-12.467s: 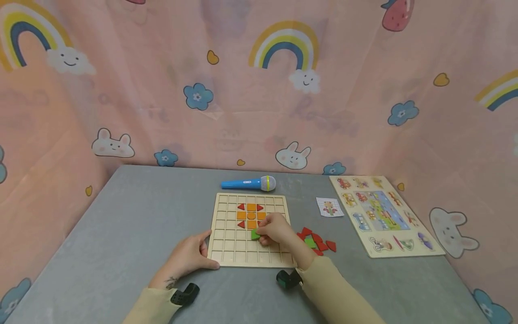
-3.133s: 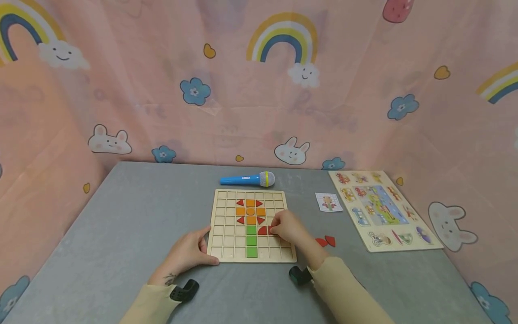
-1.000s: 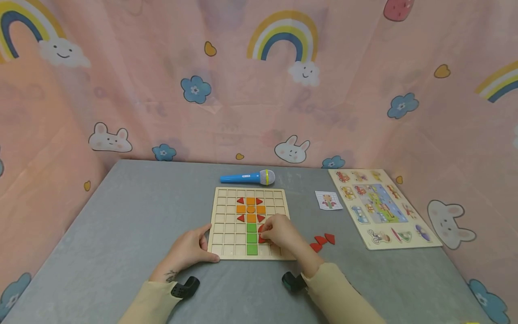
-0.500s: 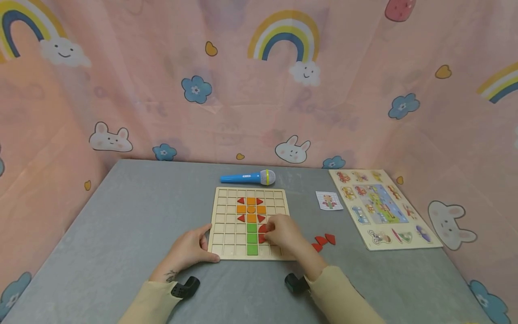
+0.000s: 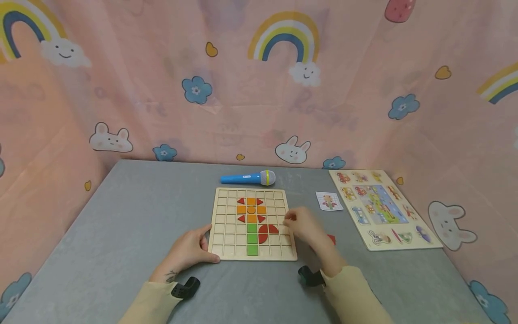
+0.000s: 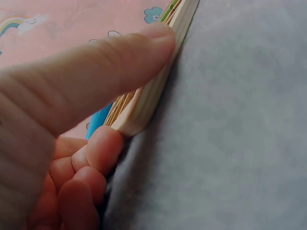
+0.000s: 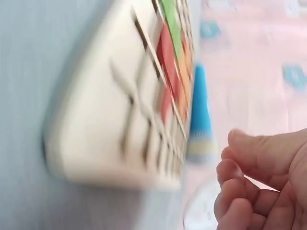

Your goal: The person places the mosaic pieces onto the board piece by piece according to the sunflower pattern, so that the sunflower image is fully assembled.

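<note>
A wooden grid board lies on the table in the head view. My left hand holds its near left corner, thumb on the front edge and fingers at the side; the left wrist view shows the thumb on the rim. Orange squares and red triangles form a flower on the grid, above a column of green squares. Red quarter-circle pieces sit right of the green column. Beside the board's right edge hovers my right hand, loosely curled, with nothing visible between thumb and fingers.
One loose red piece shows behind the right wrist; others may be hidden there. A small picture card lies right of the board. Further right is a picture puzzle board. A blue toy microphone lies behind the grid board.
My right hand has left the red pieces and moved right, past the board's edge, uncovering them. Its wrist now covers most of the loose red pieces. The left hand has stayed put.
</note>
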Motion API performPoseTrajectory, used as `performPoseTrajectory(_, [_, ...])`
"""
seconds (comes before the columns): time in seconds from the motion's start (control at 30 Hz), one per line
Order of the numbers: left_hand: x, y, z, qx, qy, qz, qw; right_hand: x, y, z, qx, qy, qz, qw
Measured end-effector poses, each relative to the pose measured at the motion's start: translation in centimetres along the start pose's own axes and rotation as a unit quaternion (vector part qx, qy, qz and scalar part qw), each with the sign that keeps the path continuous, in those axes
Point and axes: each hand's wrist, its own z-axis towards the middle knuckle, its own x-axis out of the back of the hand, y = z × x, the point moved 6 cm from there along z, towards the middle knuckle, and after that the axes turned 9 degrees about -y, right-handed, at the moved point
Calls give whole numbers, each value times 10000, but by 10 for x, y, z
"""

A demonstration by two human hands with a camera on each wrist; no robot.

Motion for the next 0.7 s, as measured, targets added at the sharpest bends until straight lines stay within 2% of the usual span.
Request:
performPoseTrajectory(0.13, [0,1,0,-11,-5,4,10000,30,38,-9,-329,226,-377,9985])
performPoseTrajectory(0.2, [0,1,0,-14,-22,-7,10000,39,59,-16,-627,185,-618,9960])
performPoseTrajectory(0.33, [0,1,-1,-35,-41,16,10000,43,91,-31,-1104,-177,-907,9896])
performPoseTrajectory(0.53, [0,0,0,-26,-21,32,10000,35,105,-39,-1080,-315,-915,9894])
performPoseTrajectory(0.7, [0,1,-1,-29,-3,39,10000,33,104,-38,-1021,-88,-784,9916])
